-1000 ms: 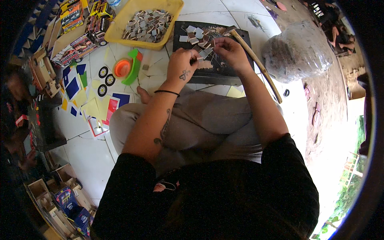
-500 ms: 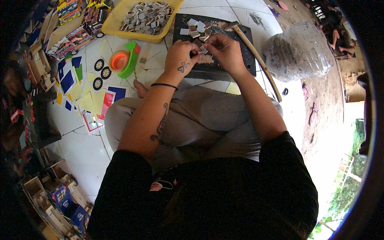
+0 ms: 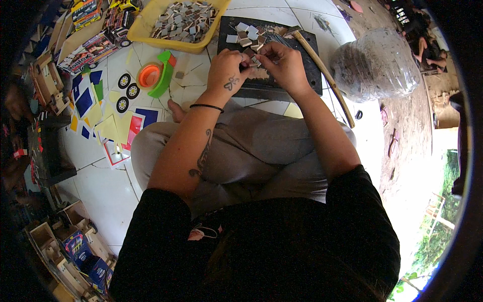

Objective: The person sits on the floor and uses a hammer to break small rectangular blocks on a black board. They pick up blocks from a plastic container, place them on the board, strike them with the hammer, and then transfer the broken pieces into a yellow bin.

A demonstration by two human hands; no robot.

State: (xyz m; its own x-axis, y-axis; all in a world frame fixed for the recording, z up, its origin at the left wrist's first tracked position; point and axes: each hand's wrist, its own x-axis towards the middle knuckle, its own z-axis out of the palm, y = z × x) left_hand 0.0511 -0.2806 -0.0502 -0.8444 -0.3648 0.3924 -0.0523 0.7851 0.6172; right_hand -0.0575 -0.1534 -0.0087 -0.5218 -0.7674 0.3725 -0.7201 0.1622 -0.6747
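My left hand (image 3: 229,71) and my right hand (image 3: 285,69) meet over a black slab (image 3: 308,78) in front of my crossed legs. Thumbs and fingertips of both pinch a small square piece (image 3: 254,61), mostly hidden by the fingers. Just beyond them lies a loose heap of similar small squares (image 3: 246,34), some grey-faced, others brown with pale wooden edges. A hammer (image 3: 324,73) rests slantwise across the slab's right side, its wooden handle reaching toward my right knee. Further left, a yellow tub (image 3: 133,34) holds many more of these squares.
Left of the slab stand a green tape dispenser (image 3: 165,83) with an orange ring (image 3: 149,76), three toy wheels (image 3: 132,91) and scattered coloured sheets (image 3: 108,127). Toy trucks (image 3: 88,52) line the far left. A clear plastic-wrapped bundle (image 3: 375,65) sits at right.
Both hands stay in nearly the same place over the slab, with only slight finger movement around the small piece.
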